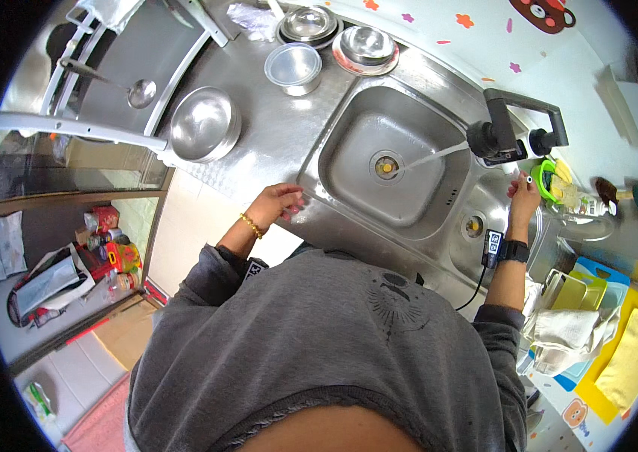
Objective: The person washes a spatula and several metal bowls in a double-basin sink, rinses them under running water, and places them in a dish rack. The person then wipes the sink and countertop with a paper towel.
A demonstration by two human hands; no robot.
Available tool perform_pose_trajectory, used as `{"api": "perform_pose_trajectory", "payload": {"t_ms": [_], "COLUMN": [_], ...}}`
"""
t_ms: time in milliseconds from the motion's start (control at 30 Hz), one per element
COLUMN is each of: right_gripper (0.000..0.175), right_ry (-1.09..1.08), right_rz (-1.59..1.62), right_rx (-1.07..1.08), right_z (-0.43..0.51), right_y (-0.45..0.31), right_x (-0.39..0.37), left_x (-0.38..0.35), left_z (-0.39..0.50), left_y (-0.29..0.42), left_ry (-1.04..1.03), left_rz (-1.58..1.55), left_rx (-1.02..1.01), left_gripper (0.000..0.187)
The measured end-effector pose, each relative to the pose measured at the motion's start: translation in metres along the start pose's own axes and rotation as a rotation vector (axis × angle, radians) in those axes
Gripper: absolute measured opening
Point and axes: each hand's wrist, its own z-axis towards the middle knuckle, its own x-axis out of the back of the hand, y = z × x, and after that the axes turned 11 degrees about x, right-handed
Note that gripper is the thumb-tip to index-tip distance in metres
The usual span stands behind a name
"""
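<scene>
My right hand (524, 195) is at the base of the black and white faucet (502, 135), its fingers closed around a small pale handle partly hidden by them. A stream of water (434, 155) runs from the spout into the large stainless steel sink basin (364, 130). It lands at the drain strainer (387, 165), where something yellow shows. My left hand (282, 204) hovers by the counter's front edge, left of the basin, holding nothing with its fingers loosely curled and apart. A smaller basin (474, 209) with its own drain lies below my right forearm.
On the left counter stand a steel bowl (205, 124), a lidded container (293, 68), and stacked bowls (365, 45) on a plate. A ladle (141, 93) lies farther left. Right of the sink are a green basket (544, 178), a white cloth (570, 336) and cutting boards (601, 384).
</scene>
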Motion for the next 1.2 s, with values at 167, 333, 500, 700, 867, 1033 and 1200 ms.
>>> {"api": "perform_pose_trajectory", "payload": {"t_ms": [167,333,500,700,867,1033,1200], "right_gripper": [0.030,0.031,0.024,0.022,0.021,0.023,0.027], "right_ry": [0.011,0.023,0.078,0.073,0.086,0.111,0.169], "right_rz": [-0.138,-0.145,-0.106,0.012,-0.263,-0.269,-0.372], "right_rx": [0.130,0.205,0.182,0.202,0.314,0.443,0.467], "right_z": [-0.010,-0.016,-0.031,-0.046,-0.059,-0.067,-0.069], "right_y": [-0.009,-0.013,-0.018,-0.012,-0.007,-0.006,-0.009], "right_x": [-0.004,-0.007,-0.015,-0.022,-0.026,-0.027,-0.032], "left_x": [0.009,0.012,0.011,0.009,0.005,0.000,-0.007], "left_z": [-0.003,-0.007,-0.004,0.005,0.008,0.009,0.011], "left_y": [-0.006,-0.005,-0.001,0.003,0.009,0.015,0.024], "left_ry": [0.033,0.022,-0.032,-0.037,-0.093,-0.105,-0.128], "left_rz": [-0.077,-0.111,-0.110,-0.051,-0.016,-0.002,0.043], "left_rx": [-0.008,0.016,0.023,-0.009,0.003,-0.018,-0.002], "left_gripper": [0.037,0.036,0.034,0.034,0.035,0.033,0.034]}}
